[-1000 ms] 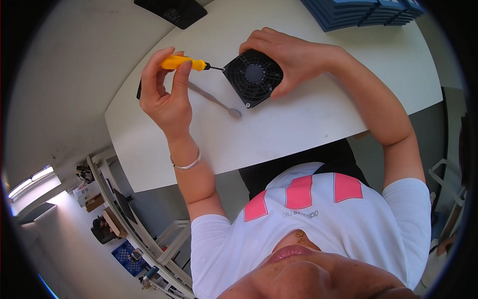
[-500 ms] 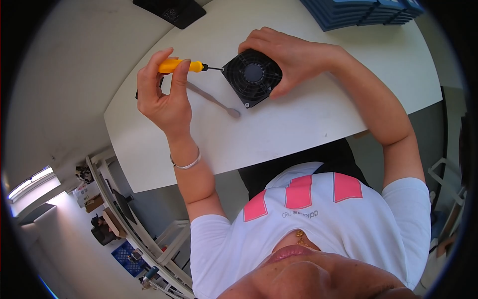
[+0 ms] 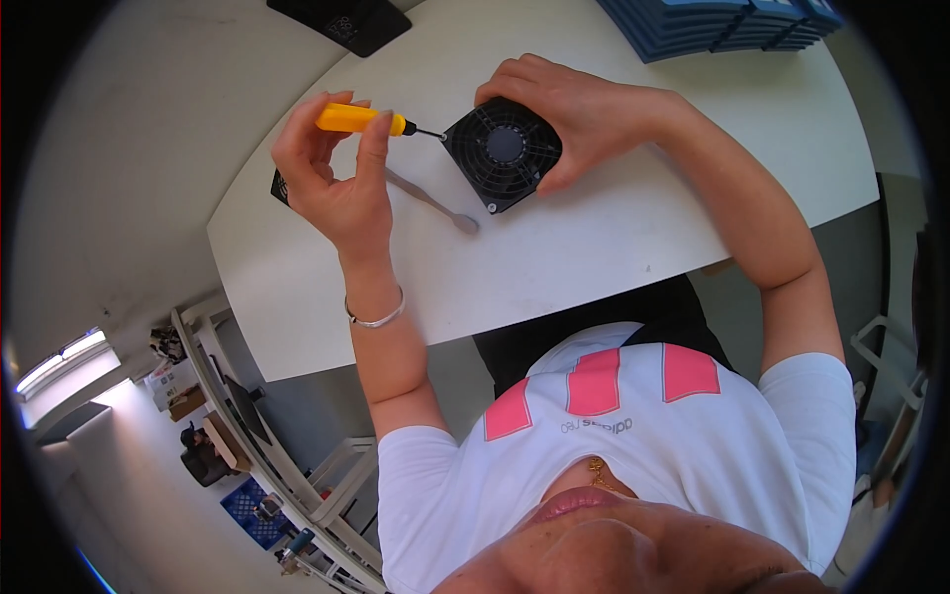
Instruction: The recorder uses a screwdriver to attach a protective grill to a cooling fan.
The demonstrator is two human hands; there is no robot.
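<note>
My left hand (image 3: 346, 183) is closed around the yellow handle of a screwdriver (image 3: 358, 120). The screwdriver's thin shaft points right, and its tip meets the left corner of a black square cooling fan (image 3: 506, 145). A round grille covers the fan's face, and a screw (image 3: 492, 208) shows at its lower corner. My right hand (image 3: 584, 119) grips the fan from the right, fingers along the far edge and thumb at the near side. A slim grey tool with a rounded end (image 3: 463, 224) lies on the table below the screwdriver, partly hidden by my left hand.
The white table (image 3: 554, 262) has a curved far edge. Blue stacked trays (image 3: 712, 30) stand at the far right, and a flat black device (image 3: 346, 25) lies at the far left. Part of a black object (image 3: 279, 187) shows behind my left hand. Shelving (image 3: 267, 436) stands off to the left.
My left hand has shifted slightly right and turned, its fingers repositioned on the screwdriver handle. More of the black object behind it shows. The fan and right hand have stayed put.
</note>
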